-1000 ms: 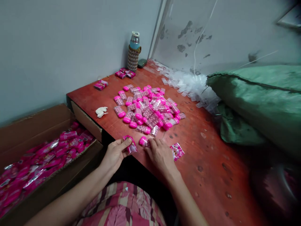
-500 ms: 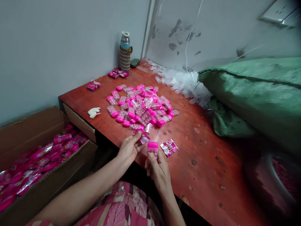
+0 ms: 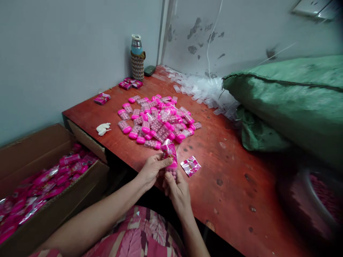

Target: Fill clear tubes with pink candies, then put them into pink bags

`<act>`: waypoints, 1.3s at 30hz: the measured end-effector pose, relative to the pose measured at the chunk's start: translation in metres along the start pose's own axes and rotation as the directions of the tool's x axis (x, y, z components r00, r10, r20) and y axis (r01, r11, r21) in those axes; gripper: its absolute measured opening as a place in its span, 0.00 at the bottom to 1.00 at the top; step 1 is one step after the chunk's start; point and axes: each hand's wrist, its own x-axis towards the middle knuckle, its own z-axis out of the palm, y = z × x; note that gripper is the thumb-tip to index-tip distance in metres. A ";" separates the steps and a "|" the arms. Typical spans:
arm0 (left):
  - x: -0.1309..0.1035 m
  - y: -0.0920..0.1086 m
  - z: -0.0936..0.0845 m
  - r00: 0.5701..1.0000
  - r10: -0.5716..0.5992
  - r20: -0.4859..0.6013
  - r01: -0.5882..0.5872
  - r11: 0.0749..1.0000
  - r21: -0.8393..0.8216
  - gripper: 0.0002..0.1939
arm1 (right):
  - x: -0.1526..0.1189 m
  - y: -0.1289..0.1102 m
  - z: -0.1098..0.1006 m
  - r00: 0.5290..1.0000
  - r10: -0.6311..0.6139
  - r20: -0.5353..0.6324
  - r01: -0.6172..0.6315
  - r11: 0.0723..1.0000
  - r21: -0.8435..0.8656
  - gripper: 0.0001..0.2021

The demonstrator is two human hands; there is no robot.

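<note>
My left hand (image 3: 153, 170) pinches a printed pink wrapper (image 3: 168, 150) over the near edge of the red table (image 3: 227, 171). Just below it, my right hand (image 3: 177, 189) grips a small clear container (image 3: 171, 173) of pink beads. The wrapper's lower end meets the container's top and hides its cap. Beyond my hands lies a pile of similar pink-capped containers (image 3: 160, 123). A flat pink wrapper (image 3: 190, 166) rests on the table to the right of my hands.
At the left stands a cardboard box (image 3: 88, 185) of pink packets. Farther back are a bottle (image 3: 137, 62) in a knitted cover, clear plastic pieces (image 3: 203, 91) and small pink packs (image 3: 102, 99). A green sack (image 3: 289, 96) and a blurred tub (image 3: 308, 203) occupy the right.
My left hand has brought the wrapper right, against the top of the container in my right hand. The wrapper now stands upright. The view has shifted slightly.
</note>
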 end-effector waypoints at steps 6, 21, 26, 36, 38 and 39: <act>0.001 0.001 -0.004 0.999 -0.014 0.036 0.008 0.990 0.142 0.12 | 0.002 0.002 0.000 1.000 0.005 -0.019 -0.005 1.000 0.006 0.12; -0.009 -0.007 0.000 0.995 -0.084 0.062 0.071 0.979 0.191 0.13 | 0.004 0.001 -0.001 0.993 0.038 0.114 -0.072 0.947 0.313 0.12; -0.009 0.004 -0.007 0.997 -0.075 0.033 0.071 0.990 0.123 0.12 | -0.001 0.001 0.000 0.989 0.043 0.138 -0.093 0.920 0.380 0.10; -0.020 -0.012 -0.011 0.998 -0.015 0.056 0.009 0.995 0.099 0.11 | 0.007 0.004 0.005 0.999 0.030 0.031 -0.042 0.827 0.561 0.08; -0.029 -0.007 -0.015 0.999 0.053 -0.009 -0.052 0.995 0.083 0.09 | 0.009 0.001 0.009 0.998 0.031 0.051 -0.055 0.831 0.554 0.09; -0.034 -0.002 -0.020 0.991 0.118 -0.063 -0.114 0.992 0.063 0.09 | 0.009 0.000 0.009 0.998 0.027 0.059 -0.055 0.836 0.546 0.09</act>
